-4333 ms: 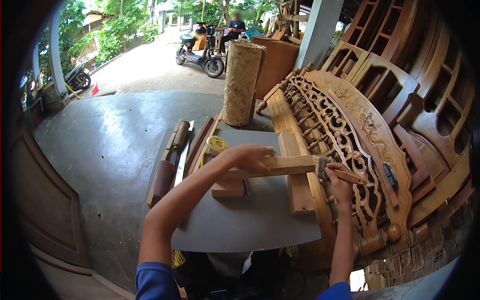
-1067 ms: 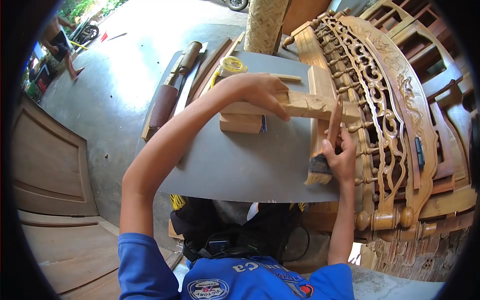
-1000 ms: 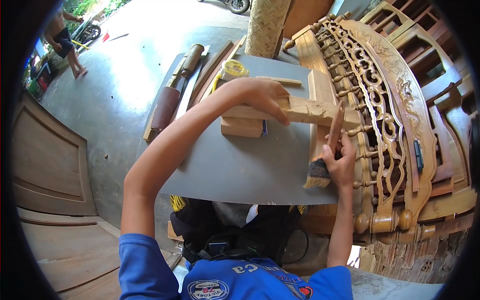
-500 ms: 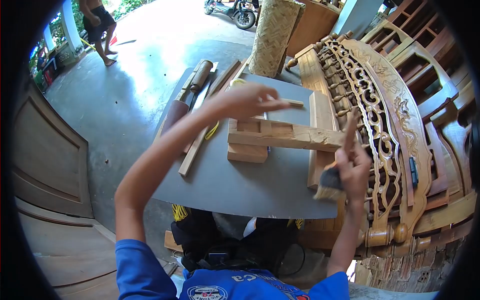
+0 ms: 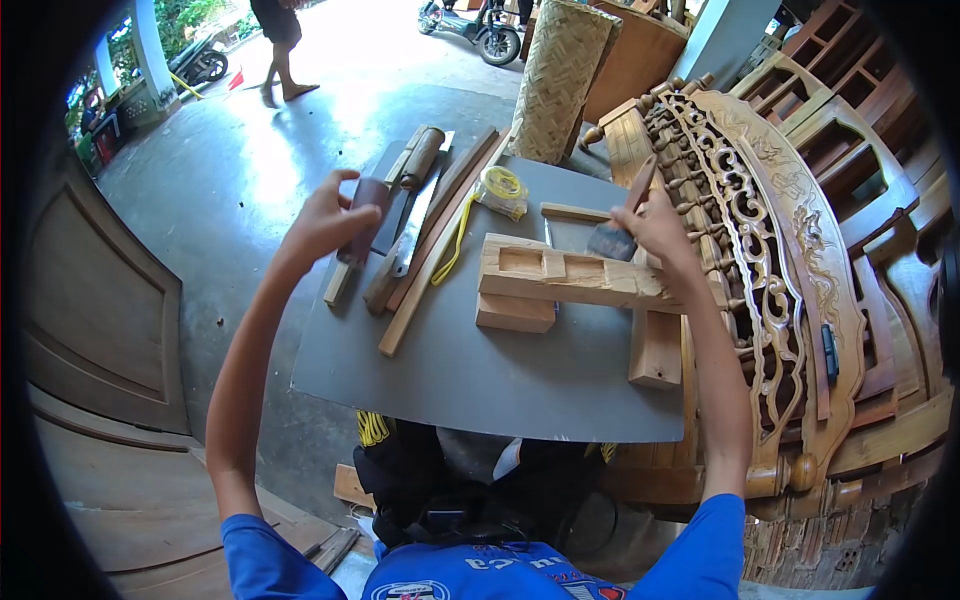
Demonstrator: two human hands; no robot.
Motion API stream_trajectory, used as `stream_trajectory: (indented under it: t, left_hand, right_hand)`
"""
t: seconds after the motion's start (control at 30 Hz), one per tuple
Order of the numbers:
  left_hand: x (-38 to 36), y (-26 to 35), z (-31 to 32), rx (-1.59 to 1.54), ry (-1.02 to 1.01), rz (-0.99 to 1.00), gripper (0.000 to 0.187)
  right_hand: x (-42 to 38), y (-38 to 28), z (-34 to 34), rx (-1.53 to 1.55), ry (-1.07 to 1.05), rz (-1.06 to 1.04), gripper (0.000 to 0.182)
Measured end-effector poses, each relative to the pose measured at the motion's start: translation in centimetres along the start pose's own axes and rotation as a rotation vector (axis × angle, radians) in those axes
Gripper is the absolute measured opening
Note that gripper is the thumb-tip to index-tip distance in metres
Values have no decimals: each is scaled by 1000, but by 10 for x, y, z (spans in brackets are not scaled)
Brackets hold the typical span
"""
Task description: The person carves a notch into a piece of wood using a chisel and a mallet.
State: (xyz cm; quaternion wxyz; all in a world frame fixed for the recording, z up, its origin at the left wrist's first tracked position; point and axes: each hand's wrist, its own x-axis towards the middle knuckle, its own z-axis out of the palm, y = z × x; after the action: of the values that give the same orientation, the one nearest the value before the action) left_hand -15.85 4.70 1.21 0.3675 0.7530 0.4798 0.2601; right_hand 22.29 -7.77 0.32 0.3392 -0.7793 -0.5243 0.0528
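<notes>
My left hand (image 5: 325, 225) is at the left edge of the grey table (image 5: 450, 385), thumb and fingers around a dark brown cylindrical piece (image 5: 366, 225) whose exact kind I cannot make out. A paintbrush (image 5: 638, 190) with a wooden handle is in my right hand (image 5: 655, 232), its dark head pointing down and left; the bristles are blurred. Below that hand lies a wooden beam (image 5: 560, 272) with two rectangular mortises cut in its top. It rests across a short wood block (image 5: 515, 312) and a longer block (image 5: 655, 360).
A handsaw (image 5: 412, 232), a wooden cylinder (image 5: 424, 157), long wood strips (image 5: 425, 305) and a yellow tape measure (image 5: 500, 190) lie on the table. Carved wooden panels (image 5: 760, 220) lean close on the right. A woven roll (image 5: 560, 85) stands behind; a person (image 5: 280, 45) walks at the back.
My left hand has gone from above the beam to the dark brown cylinder, which looks slightly raised. My right hand has carried the paintbrush away from me, toward the beam's far side.
</notes>
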Motion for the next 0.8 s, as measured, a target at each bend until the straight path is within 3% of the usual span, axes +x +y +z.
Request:
stream_trajectory:
  t: [0.17,0.23,0.3,0.33,0.47,0.57,0.8]
  left_hand:
    - [28,34,22,-106,-48,30,76]
    - [46,35,42,-146,-162,75,74]
    - [53,42,50,5,-204,108,69]
    - [67,36,52,153,-134,217,64]
    - [108,9,50,392,127,46,56]
    - [103,4,56,475,34,0,52]
    - [114,1,62,409,95,-46,47]
  right_hand:
    - [-4,11,1,131,-257,42,33]
    - [-7,6,1,16,-265,52,37]
    - [-11,-8,1,-162,-302,149,40]
    - [-11,-7,2,-218,-315,109,45]
    - [-12,-10,3,-244,-360,122,41]
    - [-14,-14,3,-296,-368,115,37]
    - [-11,-2,8,-284,-373,128,31]
